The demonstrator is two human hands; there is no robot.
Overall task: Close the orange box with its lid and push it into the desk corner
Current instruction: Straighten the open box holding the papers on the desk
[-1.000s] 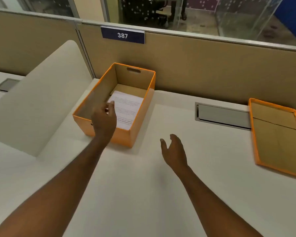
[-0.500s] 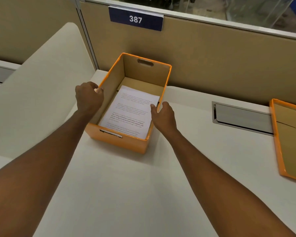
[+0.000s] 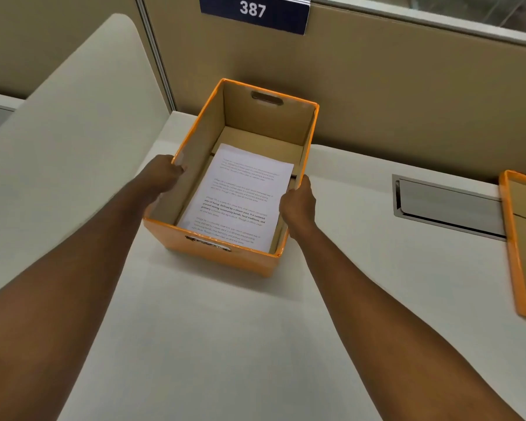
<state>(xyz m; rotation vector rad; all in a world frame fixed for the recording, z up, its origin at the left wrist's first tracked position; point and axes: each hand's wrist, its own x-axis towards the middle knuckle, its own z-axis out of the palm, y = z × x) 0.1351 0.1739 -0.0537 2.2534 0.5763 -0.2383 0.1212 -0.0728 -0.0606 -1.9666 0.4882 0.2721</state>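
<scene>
"387" — white digits on blue partition plate

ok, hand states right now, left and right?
Left hand: closed on the left wall of the orange box, fingers over the rim.
Right hand: closed on the box's right wall.

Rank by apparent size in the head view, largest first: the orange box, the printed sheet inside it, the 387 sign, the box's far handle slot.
1. orange box
2. printed sheet
3. 387 sign, partly cropped at the top
4. far handle slot
</scene>
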